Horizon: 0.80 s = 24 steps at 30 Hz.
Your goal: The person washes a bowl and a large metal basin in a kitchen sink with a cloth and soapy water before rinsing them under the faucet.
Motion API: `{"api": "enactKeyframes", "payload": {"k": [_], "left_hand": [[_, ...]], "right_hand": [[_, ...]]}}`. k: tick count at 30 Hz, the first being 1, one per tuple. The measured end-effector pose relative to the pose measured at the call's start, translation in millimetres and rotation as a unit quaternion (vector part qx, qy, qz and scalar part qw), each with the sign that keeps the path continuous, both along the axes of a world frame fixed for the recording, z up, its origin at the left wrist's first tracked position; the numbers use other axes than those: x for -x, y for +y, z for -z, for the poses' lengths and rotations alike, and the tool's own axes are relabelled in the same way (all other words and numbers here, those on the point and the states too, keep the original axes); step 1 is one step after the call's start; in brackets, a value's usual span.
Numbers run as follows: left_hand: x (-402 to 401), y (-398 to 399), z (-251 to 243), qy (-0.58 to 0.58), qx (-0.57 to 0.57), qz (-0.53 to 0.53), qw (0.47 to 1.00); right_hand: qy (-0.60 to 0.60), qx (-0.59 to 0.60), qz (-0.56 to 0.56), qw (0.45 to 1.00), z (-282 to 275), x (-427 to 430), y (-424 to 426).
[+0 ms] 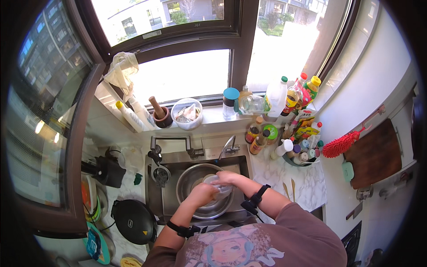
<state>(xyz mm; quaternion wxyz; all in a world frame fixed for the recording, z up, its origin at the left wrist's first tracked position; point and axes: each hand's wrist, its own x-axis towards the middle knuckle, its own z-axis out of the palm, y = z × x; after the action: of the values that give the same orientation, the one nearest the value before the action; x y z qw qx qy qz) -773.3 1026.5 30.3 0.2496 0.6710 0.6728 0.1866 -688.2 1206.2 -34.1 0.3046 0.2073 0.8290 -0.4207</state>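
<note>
Both hands are over a stainless steel basin (182, 180) that sits in the kitchen sink (154, 203). Between them is a small, pale, translucent bowl (224, 193), tilted inside the basin. My left hand (204, 194) grips its near left side. The fingers of my right hand (225, 178) are on its far rim and partly hide it. What lies in the bowl is too small and covered to make out. Some lighter round shape shows in the basin behind the hands, but I cannot tell what it is.
A black faucet (173, 138) and a slim curved tap (230, 147) rise behind the sink. A strainer (160, 173) hangs at its left corner. Left stands a black electric griddle (134, 221); right, sauce bottles (258, 143), a caddy of seasonings (300, 162) and two long utensils (289, 191).
</note>
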Motion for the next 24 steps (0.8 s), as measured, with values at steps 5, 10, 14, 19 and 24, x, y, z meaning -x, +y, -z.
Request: {"api": "enactKeyframes", "payload": {"k": [5, 10, 14, 19, 24], "left_hand": [[5, -3, -4, 0.078, -0.058, 0.031, 0.995], [-2, -2, -19, 0.065, -0.191, -0.039, 0.979], [-14, -13, -20, -0.06, -0.262, -0.245, 0.932], [-15, -25, 30, -0.417, -0.022, -0.389, 0.821], [11, -37, 37, -0.312, 0.021, -0.354, 0.882]], "right_hand": [[0.206, 0.239, 0.165, 0.935, 4, -38, 9], [0.176, 0.026, 0.193, 0.965, 29, -49, 1], [0.248, -0.05, 0.384, 0.888, 36, -45, -25], [0.296, 0.128, 0.482, 0.814, 39, -18, -84], [0.318, -0.116, 0.39, 0.856, 33, -18, -98]]}}
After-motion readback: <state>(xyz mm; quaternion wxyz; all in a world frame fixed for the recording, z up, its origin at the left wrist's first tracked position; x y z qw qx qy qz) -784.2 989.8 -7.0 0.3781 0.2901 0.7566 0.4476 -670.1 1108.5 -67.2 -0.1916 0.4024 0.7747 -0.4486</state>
